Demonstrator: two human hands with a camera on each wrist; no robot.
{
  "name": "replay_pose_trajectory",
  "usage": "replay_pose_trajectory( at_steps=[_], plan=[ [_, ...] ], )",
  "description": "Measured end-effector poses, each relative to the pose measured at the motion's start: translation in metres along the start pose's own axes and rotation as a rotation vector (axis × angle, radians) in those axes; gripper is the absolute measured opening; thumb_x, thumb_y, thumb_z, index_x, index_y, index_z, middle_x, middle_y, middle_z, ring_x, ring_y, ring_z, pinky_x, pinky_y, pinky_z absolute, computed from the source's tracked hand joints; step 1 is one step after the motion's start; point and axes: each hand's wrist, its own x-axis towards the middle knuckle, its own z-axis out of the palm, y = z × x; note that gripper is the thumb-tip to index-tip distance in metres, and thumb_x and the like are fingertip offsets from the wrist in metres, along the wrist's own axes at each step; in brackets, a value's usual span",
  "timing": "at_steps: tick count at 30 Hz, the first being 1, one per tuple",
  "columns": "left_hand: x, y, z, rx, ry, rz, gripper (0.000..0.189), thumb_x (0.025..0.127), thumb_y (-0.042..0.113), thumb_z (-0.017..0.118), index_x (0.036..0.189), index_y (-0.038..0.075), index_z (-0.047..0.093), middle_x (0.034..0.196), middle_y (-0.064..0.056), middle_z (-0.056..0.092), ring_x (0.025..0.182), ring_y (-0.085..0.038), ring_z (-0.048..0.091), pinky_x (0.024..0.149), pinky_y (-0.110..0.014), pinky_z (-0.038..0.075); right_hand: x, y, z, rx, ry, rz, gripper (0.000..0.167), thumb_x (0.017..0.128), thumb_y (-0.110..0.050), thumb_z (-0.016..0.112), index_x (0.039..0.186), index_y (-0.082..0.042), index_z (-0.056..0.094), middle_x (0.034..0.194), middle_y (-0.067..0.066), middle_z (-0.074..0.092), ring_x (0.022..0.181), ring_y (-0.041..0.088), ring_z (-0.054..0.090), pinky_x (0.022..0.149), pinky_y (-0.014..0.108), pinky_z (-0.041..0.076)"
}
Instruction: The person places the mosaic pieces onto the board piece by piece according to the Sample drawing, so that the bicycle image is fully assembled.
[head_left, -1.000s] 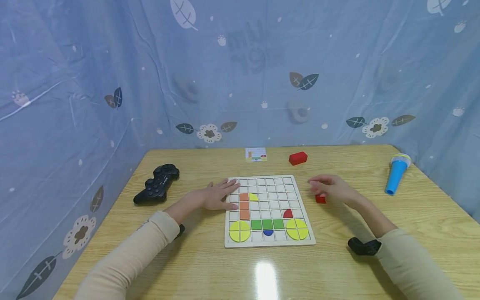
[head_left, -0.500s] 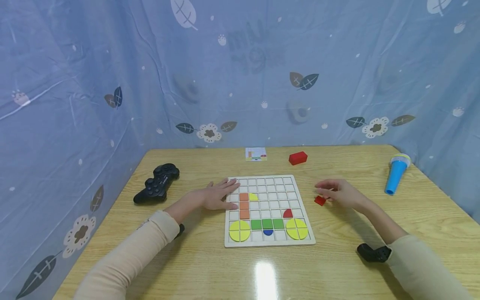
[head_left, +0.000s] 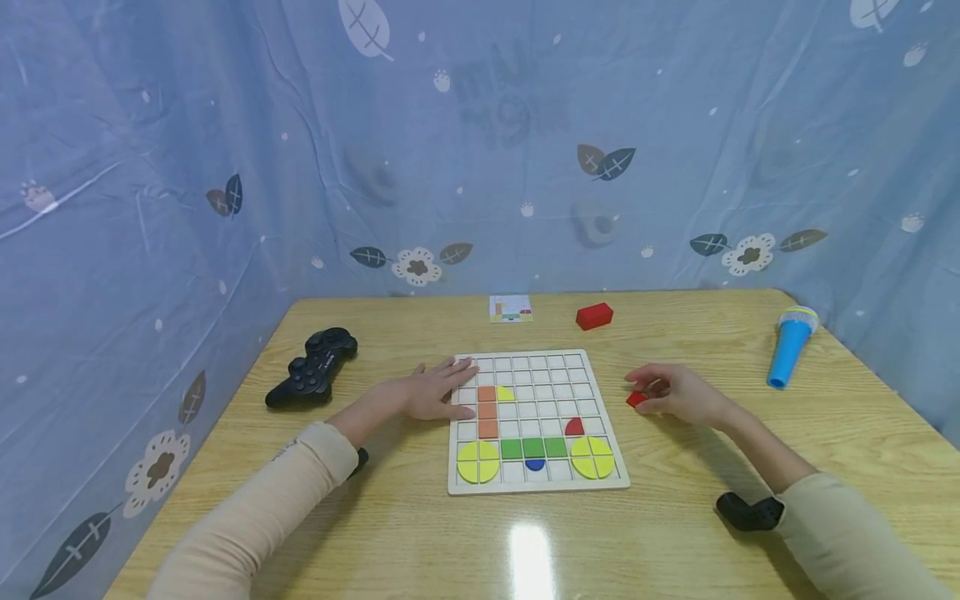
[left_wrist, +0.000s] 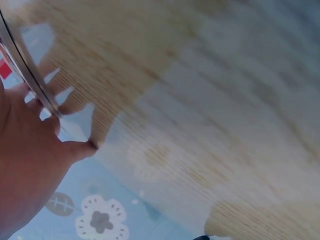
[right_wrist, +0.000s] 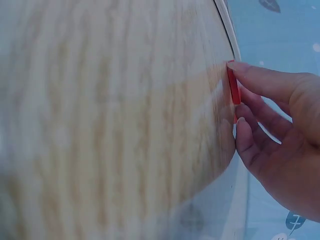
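My left hand (head_left: 433, 395) rests with spread fingers on the left edge of a white grid board (head_left: 540, 482). Several tiles sit on the board: orange squares (head_left: 487, 410), green squares (head_left: 533, 448), yellow quarter circles (head_left: 477, 462), a blue half circle (head_left: 535, 465) and a red quarter circle (head_left: 574, 427). Right of the board, my right hand (head_left: 678, 395) pinches a small red tile (head_left: 636, 400) low at the table. In the right wrist view the thumb lies at one end of the red tile (right_wrist: 233, 86), with curled fingers behind it.
Behind the board lie a small pattern card (head_left: 511, 308) and a red block (head_left: 595, 317). A black game controller (head_left: 313, 368) lies on the left, a blue toy microphone (head_left: 792, 348) on the far right. A patterned blue curtain (head_left: 480, 167) hangs behind the wooden table (head_left: 405, 533).
My right hand has moved slightly right and nearer me, its thumb and fingers closing on the red tile, which has turned and shifted a little left. My left hand has stayed still.
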Motion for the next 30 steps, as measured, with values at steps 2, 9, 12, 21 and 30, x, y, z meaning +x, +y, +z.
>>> replay_pose_trajectory(
  at_steps=[2, 9, 12, 21, 30],
  plan=[
    [0.0, 0.0, 0.0, -0.001, -0.001, -0.001, 0.084, 0.092, 0.063, 0.043, 0.155, 0.024, 0.004, 0.159, 0.001, -0.002, 0.144, -0.023, -0.006, 0.109, -0.059, 0.001, 0.0, 0.0, 0.001, -0.002, 0.005, -0.004, 0.038, 0.081, -0.002, 0.075, 0.114, 0.007, 0.061, 0.093, 0.008, 0.06, 0.08, 0.019, 0.056, 0.066, 0.025, 0.048],
    [0.001, 0.0, 0.0, 0.003, -0.004, -0.001, 0.084, 0.093, 0.063, 0.043, 0.155, 0.024, 0.003, 0.159, 0.001, -0.002, 0.144, -0.023, -0.006, 0.11, -0.059, 0.002, -0.003, 0.0, 0.0, 0.012, 0.016, 0.052, 0.031, 0.082, -0.006, 0.075, 0.109, 0.005, 0.064, 0.088, 0.006, 0.06, 0.075, 0.018, 0.053, 0.06, 0.025, 0.046],
    [0.001, 0.0, 0.0, 0.005, -0.005, -0.003, 0.084, 0.093, 0.063, 0.043, 0.155, 0.024, 0.003, 0.159, 0.001, -0.002, 0.144, -0.023, -0.006, 0.11, -0.058, 0.002, -0.004, 0.0, -0.002, -0.045, 0.051, 0.083, 0.024, 0.084, -0.008, 0.074, 0.104, 0.003, 0.067, 0.085, 0.004, 0.062, 0.073, 0.017, 0.054, 0.057, 0.026, 0.046],
    [0.001, 0.0, 0.0, 0.002, -0.003, -0.005, 0.084, 0.092, 0.063, 0.043, 0.155, 0.024, 0.004, 0.159, 0.002, -0.002, 0.144, -0.022, -0.006, 0.11, -0.058, 0.002, -0.006, -0.01, 0.001, 0.254, 0.051, 0.203, 0.029, 0.095, -0.001, 0.056, 0.118, 0.016, 0.058, 0.104, 0.024, 0.065, 0.08, 0.023, 0.067, 0.068, 0.033, 0.056],
    [0.001, 0.0, 0.0, 0.002, -0.005, 0.001, 0.084, 0.092, 0.064, 0.043, 0.155, 0.024, 0.003, 0.159, 0.001, -0.002, 0.144, -0.023, -0.006, 0.109, -0.059, 0.002, -0.005, -0.027, 0.011, 0.395, 0.001, 0.3, 0.038, 0.089, -0.014, 0.069, 0.116, 0.011, 0.062, 0.104, 0.015, 0.068, 0.082, 0.017, 0.066, 0.072, 0.034, 0.056]
  ],
)
